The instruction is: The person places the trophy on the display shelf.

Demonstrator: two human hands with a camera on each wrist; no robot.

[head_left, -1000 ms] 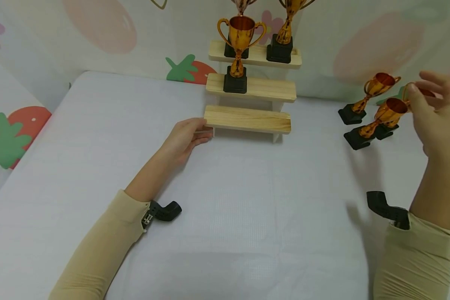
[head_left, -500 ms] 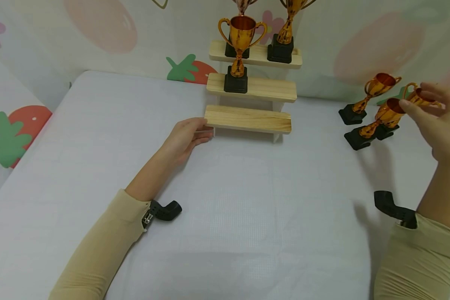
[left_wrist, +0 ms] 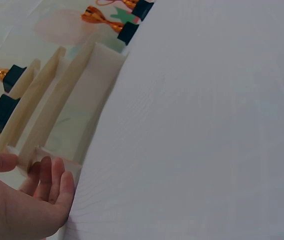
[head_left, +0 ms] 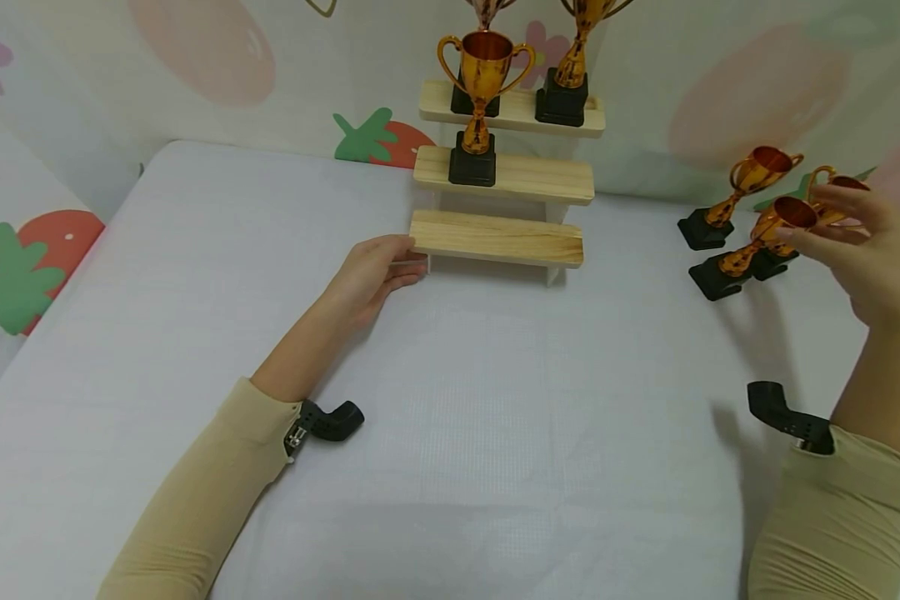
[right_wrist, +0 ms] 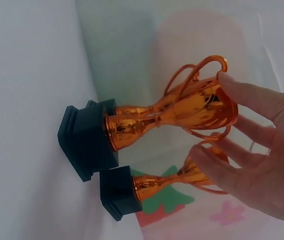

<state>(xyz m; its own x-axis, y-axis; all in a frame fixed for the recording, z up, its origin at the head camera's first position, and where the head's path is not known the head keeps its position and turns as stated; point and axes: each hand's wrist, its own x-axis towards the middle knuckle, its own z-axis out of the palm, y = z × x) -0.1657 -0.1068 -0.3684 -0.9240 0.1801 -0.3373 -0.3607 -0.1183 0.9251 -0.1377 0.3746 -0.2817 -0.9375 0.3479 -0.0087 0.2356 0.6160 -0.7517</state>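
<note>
My left hand (head_left: 371, 275) holds the left end of the lowest board on the three-step wooden stand (head_left: 525, 237). In the left wrist view, the thumb lies against the board's edge and the fingers (left_wrist: 44, 175) curl underneath. On the right, my right hand (head_left: 870, 258) is at the cup of the front trophy (head_left: 737, 262), a gold cup on a black base. Its fingers are spread about that cup, one fingertip right at a handle in the right wrist view. Close behind stand a second gold trophy (head_left: 765, 171) and a third (head_left: 821, 171), partly hidden.
A gold trophy (head_left: 486, 71) stands on the middle board. The top board bears another gold trophy (head_left: 570, 62) and a rose-coloured one (head_left: 487, 10), partly hidden. A patterned curtain (head_left: 757, 92) hangs behind the white-covered table (head_left: 480, 417).
My right hand has come down and left from the rear trophy's cup to the front trophy's cup. The left hand, the stand and the trophies keep their places.
</note>
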